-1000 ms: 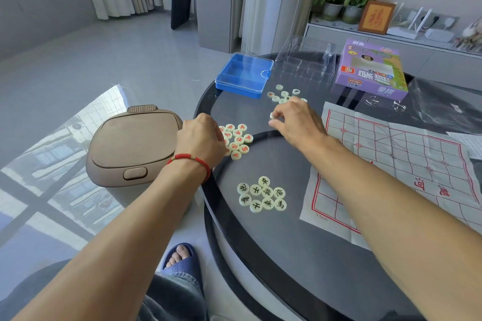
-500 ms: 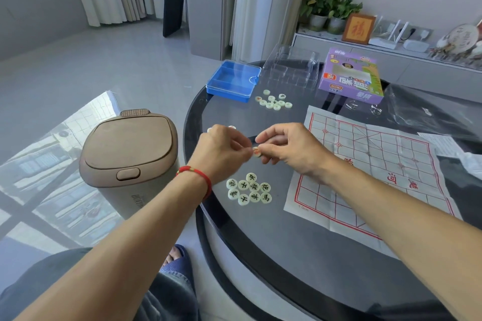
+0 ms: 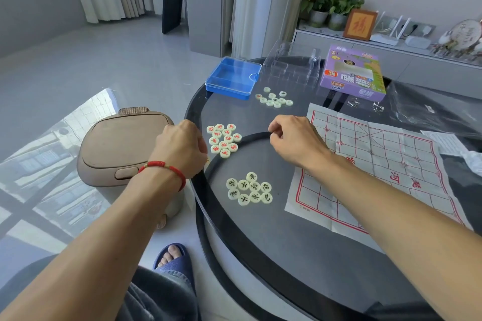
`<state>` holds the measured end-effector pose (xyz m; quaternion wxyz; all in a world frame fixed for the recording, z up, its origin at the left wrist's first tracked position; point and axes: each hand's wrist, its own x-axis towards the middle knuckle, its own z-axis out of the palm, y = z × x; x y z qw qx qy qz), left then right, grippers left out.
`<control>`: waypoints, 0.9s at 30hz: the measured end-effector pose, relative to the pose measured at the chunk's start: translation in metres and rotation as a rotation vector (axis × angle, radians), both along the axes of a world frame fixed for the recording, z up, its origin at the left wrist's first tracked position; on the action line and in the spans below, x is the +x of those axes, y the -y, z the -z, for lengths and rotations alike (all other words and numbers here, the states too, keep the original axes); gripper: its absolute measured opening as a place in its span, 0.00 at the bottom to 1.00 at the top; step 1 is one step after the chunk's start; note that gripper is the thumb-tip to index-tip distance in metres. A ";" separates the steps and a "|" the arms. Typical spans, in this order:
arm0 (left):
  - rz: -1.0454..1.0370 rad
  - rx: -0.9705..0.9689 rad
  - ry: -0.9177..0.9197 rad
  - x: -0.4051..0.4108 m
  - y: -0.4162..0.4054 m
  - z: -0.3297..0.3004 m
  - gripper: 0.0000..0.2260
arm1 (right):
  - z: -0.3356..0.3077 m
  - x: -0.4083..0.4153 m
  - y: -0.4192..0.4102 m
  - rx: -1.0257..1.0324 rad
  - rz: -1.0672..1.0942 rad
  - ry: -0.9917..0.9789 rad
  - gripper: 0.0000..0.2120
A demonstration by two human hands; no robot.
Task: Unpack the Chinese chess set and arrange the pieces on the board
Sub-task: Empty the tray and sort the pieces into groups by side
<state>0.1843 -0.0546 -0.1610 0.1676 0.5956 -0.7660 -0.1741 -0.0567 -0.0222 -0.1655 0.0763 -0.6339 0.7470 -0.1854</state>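
We see the left hand at the desk edge, fingers curled beside the red pieces; can't tell if it holds anything. Right hand hovers w/ fingers curled, contents hidden. Black pieces sit near the board.

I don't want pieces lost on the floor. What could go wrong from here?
1. The red-lettered pieces lie close to the table's black rim, right beside the left hand; a nudge might send some over the edge.
2. The paper board is creased and not flat, so pieces set on it may slide or tip.
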 end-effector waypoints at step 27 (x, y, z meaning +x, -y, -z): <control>-0.037 -0.086 -0.050 -0.022 0.010 0.007 0.03 | 0.009 -0.013 -0.002 -0.059 -0.107 -0.064 0.04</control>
